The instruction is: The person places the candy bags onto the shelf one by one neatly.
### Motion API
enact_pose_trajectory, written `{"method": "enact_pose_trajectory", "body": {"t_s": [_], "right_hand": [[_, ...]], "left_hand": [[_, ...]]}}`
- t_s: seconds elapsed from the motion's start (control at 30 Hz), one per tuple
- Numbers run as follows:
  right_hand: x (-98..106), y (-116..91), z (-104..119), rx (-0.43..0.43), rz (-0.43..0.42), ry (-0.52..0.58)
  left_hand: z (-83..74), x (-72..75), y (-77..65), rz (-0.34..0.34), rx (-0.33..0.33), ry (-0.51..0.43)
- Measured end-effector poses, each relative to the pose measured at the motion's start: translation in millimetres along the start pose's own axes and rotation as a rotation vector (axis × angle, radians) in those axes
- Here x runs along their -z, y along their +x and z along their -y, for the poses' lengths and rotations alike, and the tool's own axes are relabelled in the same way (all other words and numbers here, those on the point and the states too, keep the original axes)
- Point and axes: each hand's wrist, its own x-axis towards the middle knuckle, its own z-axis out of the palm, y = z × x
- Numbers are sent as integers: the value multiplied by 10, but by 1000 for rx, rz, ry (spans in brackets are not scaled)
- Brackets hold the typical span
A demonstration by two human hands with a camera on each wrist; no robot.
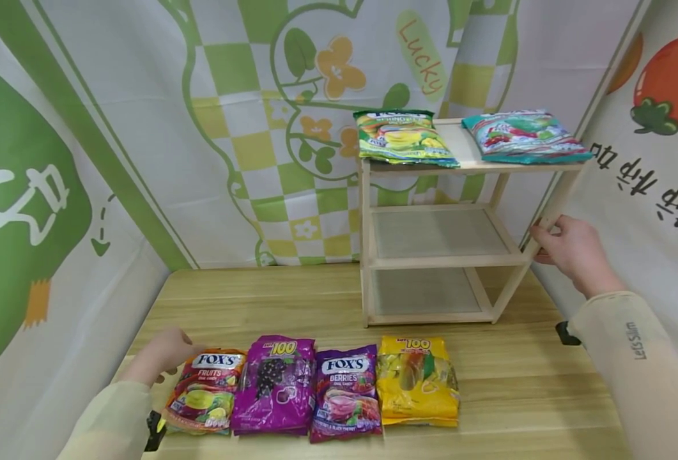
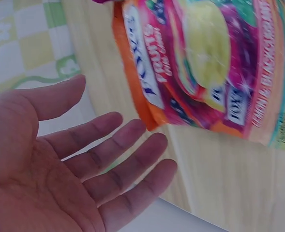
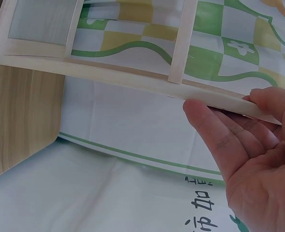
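Orange-topped candy bag [image 1: 208,395] is laid at the table's [image 1: 517,396] left, likely light, soft and slick, best gripped by its top edge; left hand's [image 1: 163,352] fingers are loosely spread beside it; wooden rack [image 1: 448,260] is pinched by right hand [image 1: 580,252].

Fruits candy bag [image 2: 205,63]: cut by the top and right edges of my left wrist view, lettering blurred. My left hand [image 2: 50,159]: cut off there at left and bottom. My right hand [image 1: 577,252]: fingers partly hidden behind the wooden rack [image 1: 448,260], which runs out of my right wrist view. Green bag [image 1: 404,137]: brand name partly out of sight. Yellow bag [image 1: 416,377]: lower print too small to read. My sleeves [image 1: 632,358]: cropped by the head view's bottom edge.
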Motion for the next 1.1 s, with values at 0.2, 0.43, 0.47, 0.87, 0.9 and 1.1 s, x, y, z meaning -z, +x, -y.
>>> {"method": "enact_pose_trajectory", "body": {"t_s": [0.2, 0.43, 0.47, 0.87, 0.9, 1.1], "right_hand": [[-5, 3, -4, -9, -1, -15], [-2, 3, -3, -13, 5, -22], [-2, 4, -4, -14, 4, -21], [2, 16, -16, -17, 2, -10], [2, 18, -17, -15, 4, -8], [1, 18, -13, -11, -2, -2]], "left_hand": [[127, -60, -9, 33, 77, -12], [249, -175, 33, 129, 68, -15], [265, -192, 38, 139, 63, -19], [340, -315, 104, 128, 117, -49], [345, -320, 109, 127, 123, -51], [341, -333, 127, 106, 114, -11]]}}
